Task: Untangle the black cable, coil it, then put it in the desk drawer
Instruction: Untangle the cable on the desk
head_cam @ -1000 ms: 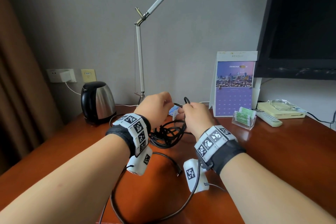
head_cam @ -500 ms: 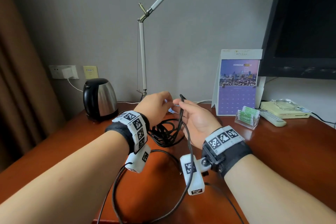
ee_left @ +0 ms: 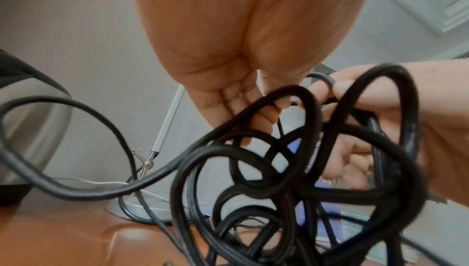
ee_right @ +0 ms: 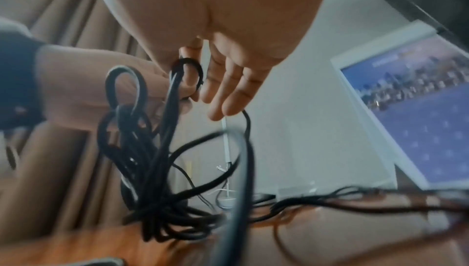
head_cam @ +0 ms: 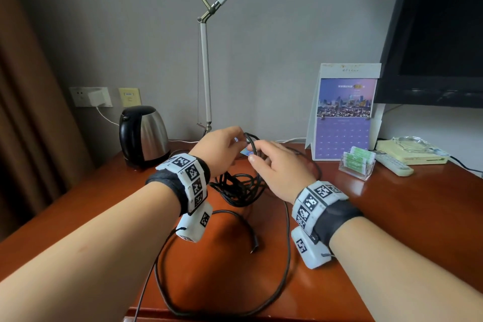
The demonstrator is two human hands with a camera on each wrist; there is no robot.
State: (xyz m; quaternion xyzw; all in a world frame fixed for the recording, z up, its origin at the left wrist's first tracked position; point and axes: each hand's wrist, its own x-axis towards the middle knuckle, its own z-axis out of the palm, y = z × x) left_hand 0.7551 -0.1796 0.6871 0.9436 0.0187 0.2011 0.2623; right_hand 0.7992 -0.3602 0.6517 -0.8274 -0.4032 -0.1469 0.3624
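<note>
The black cable [head_cam: 240, 188] is a tangled bunch on the red-brown desk [head_cam: 392, 217], with its upper loops lifted between my hands. My left hand [head_cam: 240, 145] pinches the strands just under a small loop [head_cam: 249, 137] at the top. My right hand [head_cam: 257, 151] lies palm down beside that loop with straight fingers [ee_right: 228, 89], touching the cable without closing on it. The tangle [ee_left: 314, 113] hangs under my left palm [ee_left: 228, 49] and shows blurred as a bundle [ee_right: 157, 170] in the right wrist view. One free plug end [head_cam: 254, 247] lies on the desk. The drawer is out of view.
A long slack run of cable [head_cam: 235, 314] curves over the desk's front edge. At the back stand a kettle [head_cam: 143, 133], a lamp stem [head_cam: 206, 73], a calendar [head_cam: 343, 112], a card holder [head_cam: 356, 162] and a remote [head_cam: 394, 165]. A dark screen [head_cam: 439, 34] hangs right.
My right hand opened, lay palm up under the cable, then turned palm down beside the top loop. My left hand has kept its pinch on the strands.
</note>
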